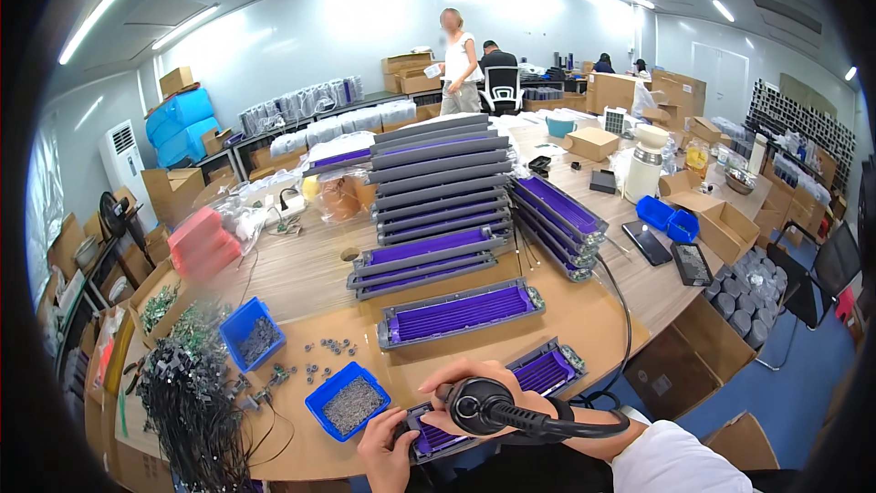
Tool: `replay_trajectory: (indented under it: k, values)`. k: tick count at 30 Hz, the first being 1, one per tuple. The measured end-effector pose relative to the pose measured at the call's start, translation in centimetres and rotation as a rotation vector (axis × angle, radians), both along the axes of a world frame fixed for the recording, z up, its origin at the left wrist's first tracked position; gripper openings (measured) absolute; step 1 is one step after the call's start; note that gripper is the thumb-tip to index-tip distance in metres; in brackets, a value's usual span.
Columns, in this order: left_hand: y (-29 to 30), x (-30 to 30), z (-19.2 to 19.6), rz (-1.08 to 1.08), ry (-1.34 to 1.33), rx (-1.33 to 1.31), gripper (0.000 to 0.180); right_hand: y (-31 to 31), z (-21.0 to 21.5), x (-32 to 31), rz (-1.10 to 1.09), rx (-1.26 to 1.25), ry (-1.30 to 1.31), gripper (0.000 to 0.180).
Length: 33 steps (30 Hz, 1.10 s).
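Note:
Right in front of me lies a long grey housing with a ribbed purple inside [547,372]; green circuit parts show at its far right end. My left hand [385,456] grips its near left end between thumb and fingers, at a dark end piece. Wrapped round a black electric screwdriver [479,404], my right hand [518,385] holds it over that same end; the tool hides its tip and the spot below. A blue bin of small screws [351,404] sits just left of the housing. Behind lies another purple-lined housing [461,315].
Stacked housings [443,183] rise mid-table, with more [561,219] to their right. At left are a second blue bin [251,336], loose small parts [328,347] and bundled black cables [196,411]. The screwdriver's cord [630,319] loops right. A person [459,64] stands beyond the table.

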<state>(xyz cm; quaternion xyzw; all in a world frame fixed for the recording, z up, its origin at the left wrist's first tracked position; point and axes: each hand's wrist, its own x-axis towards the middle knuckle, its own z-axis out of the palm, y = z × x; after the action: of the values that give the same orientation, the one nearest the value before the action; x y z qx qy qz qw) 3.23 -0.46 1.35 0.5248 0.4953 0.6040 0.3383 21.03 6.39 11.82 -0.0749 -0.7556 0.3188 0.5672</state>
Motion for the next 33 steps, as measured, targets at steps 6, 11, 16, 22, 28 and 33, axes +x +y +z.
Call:
replay_trajectory:
  k: [6, 11, 16, 22, 28, 33]
  values:
    - [-0.1, 0.0, 0.0, 0.005, 0.037, 0.012, 0.035, 0.1, -0.2, -0.1, -0.004, 0.001, 0.007, 0.039]
    - [-0.2, 0.0, 0.4, 0.006, 0.057, 0.013, 0.035, 0.0, -0.3, -0.3, -0.034, 0.003, 0.009, 0.038]
    - [-0.1, 0.1, 0.2, -0.006, 0.022, 0.021, 0.035, -0.2, -0.3, -0.1, -0.026, -0.025, -0.02, 0.038]
    - [-0.1, 0.1, 0.5, 0.022, 0.092, 0.016, 0.035, -0.4, -0.2, 0.0, -0.061, -0.025, -0.034, 0.037]
    - [-0.4, 0.0, 0.6, 0.06, 0.14, -0.002, 0.034, -0.8, -0.7, 0.0, -0.045, -0.141, -0.075, 0.036]
    - [-0.3, -0.2, 0.0, 0.055, 0.168, 0.018, 0.034, -1.4, -0.6, 0.3, -0.045, -0.214, -0.101, 0.037]
